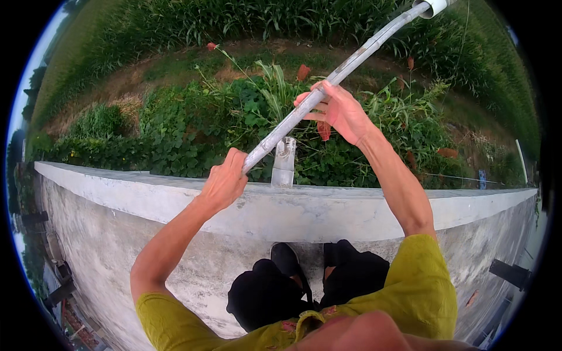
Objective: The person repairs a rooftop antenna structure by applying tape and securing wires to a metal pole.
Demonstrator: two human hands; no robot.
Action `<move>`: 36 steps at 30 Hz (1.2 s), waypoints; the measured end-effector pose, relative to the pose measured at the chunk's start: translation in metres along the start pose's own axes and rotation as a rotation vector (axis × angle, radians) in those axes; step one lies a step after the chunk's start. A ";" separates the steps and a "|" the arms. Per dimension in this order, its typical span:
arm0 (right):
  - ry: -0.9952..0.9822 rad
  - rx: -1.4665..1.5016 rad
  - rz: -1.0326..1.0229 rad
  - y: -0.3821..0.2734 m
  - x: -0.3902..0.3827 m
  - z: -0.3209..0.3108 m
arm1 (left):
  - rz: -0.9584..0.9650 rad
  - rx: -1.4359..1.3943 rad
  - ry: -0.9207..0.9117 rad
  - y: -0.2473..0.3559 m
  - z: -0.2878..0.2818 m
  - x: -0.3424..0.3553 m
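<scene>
two hands are kept on one long pale pole (pixel 351 63), which is held aslant above a low wall (pixel 328 212), with its near end at the lower left and its far end at the upper right. the near end is gripped by the left hand (pixel 225 180), whose fingers are clamped together around it. farther up, the pole is touched by the right hand (pixel 342 114); its fingers are spread apart and partly hidden by the pole, so how firmly they are closed cannot be told. the far end is bent slightly and is met by a white tube (pixel 434 7), which is cut off by the upper edge of the view. just beside the near end, a short grey post (pixel 284 162) is seen at the outer edge of the wall. beyond the wall, the ground is covered by leafy plants (pixel 181 126), among which reddish tufts (pixel 324 130) are scattered, and tall crops (pixel 234 20) are seen farther out. a yellow-green shirt (pixel 418 272), black trousers (pixel 266 295) and dark shoes (pixel 285 259) are worn.
</scene>
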State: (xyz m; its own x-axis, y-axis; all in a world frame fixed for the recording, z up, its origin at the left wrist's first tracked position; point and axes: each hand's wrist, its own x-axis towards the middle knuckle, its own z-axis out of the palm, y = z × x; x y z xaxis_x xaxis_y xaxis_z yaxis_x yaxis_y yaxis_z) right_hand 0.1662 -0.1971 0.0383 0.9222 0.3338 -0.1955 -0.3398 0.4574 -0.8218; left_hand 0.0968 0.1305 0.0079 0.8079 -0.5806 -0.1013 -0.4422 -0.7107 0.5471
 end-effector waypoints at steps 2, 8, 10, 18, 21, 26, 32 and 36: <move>0.183 0.370 -0.407 -0.051 -0.004 -0.008 | -0.085 0.011 -0.073 0.004 -0.016 -0.066; 0.178 0.306 -0.363 -0.042 -0.084 -0.023 | -0.173 0.150 -0.104 -0.003 0.026 -0.249; 0.041 0.307 -0.238 -0.010 -0.109 0.008 | -0.186 0.184 0.003 -0.018 0.037 -0.312; -0.314 0.208 0.013 0.088 -0.151 0.077 | -0.822 0.174 0.293 0.000 0.080 -0.448; -0.254 0.231 0.026 0.098 -0.160 0.071 | -0.948 -0.043 0.460 0.039 0.097 -0.439; -0.220 0.222 0.159 0.115 -0.188 0.065 | -1.017 0.257 0.296 0.028 0.181 -0.507; -0.174 0.133 0.110 0.126 -0.201 0.057 | -1.138 -0.303 -0.123 0.007 0.166 -0.509; -0.131 0.188 0.118 0.124 -0.199 0.053 | -1.110 -0.732 0.031 0.036 0.128 -0.436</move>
State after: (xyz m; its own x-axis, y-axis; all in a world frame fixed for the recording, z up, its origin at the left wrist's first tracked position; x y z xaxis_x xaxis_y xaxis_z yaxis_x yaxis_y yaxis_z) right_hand -0.0694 -0.1632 0.0043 0.8465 0.4922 -0.2032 -0.4834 0.5502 -0.6809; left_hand -0.3215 0.3072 -0.0344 0.6146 0.1804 -0.7679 0.7550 -0.4165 0.5064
